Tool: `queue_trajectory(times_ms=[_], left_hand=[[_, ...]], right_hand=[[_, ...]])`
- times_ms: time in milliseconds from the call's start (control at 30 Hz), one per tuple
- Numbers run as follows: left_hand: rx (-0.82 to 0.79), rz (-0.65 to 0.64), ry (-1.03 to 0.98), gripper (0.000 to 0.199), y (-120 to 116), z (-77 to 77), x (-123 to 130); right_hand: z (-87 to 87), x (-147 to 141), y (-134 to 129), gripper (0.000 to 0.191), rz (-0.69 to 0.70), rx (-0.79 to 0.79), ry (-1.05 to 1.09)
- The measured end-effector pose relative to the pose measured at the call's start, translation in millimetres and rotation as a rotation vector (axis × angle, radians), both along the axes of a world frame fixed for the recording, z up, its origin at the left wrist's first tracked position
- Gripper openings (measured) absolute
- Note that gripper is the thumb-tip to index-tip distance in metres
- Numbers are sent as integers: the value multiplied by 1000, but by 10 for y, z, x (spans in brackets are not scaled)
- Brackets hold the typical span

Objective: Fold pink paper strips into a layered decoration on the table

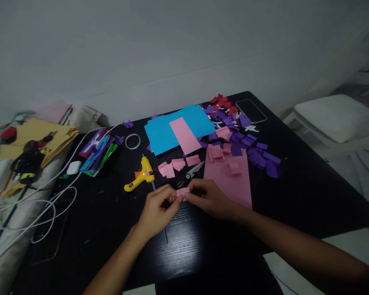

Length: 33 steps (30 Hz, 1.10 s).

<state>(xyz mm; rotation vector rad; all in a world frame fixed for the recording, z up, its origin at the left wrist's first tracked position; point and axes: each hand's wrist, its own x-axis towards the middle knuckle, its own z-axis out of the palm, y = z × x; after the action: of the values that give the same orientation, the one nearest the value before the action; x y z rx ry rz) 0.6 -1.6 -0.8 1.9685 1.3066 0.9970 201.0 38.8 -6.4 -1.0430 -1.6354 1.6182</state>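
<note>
Between my two hands is a small pink piece of paper, pinched at both ends. My left hand grips its left end, thumb and fingers pressed together. On its right end, my right hand pinches in the same way. Scissors lie just beyond the fingers, their handles partly hidden. Several folded pink paper pieces rest behind them. A yellow glue gun lies left of the scissors, its glue stick passing behind my left hand. A pink sheet runs under my right forearm, with folded pink pieces on it.
Blue sheets with a pink strip lie at the back. Purple pieces and red pieces are heaped near a phone. A tape ring, white cables and coloured paper bundles sit left. A white stool stands right.
</note>
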Motion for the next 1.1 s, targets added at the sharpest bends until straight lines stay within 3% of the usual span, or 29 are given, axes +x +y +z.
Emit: queue_trajectory(times_ms=[433, 767, 1100], left_hand=[[-5, 2, 3, 25, 4, -26, -15], [-47, -15, 14, 25, 25, -33, -37], [-79, -13, 26, 25, 19, -79, -46]], right_hand=[[-13, -18, 5, 21, -10, -1, -17], [-54, 8, 32, 22, 4, 96, -38], [-23, -19, 38, 22, -11, 9, -10]])
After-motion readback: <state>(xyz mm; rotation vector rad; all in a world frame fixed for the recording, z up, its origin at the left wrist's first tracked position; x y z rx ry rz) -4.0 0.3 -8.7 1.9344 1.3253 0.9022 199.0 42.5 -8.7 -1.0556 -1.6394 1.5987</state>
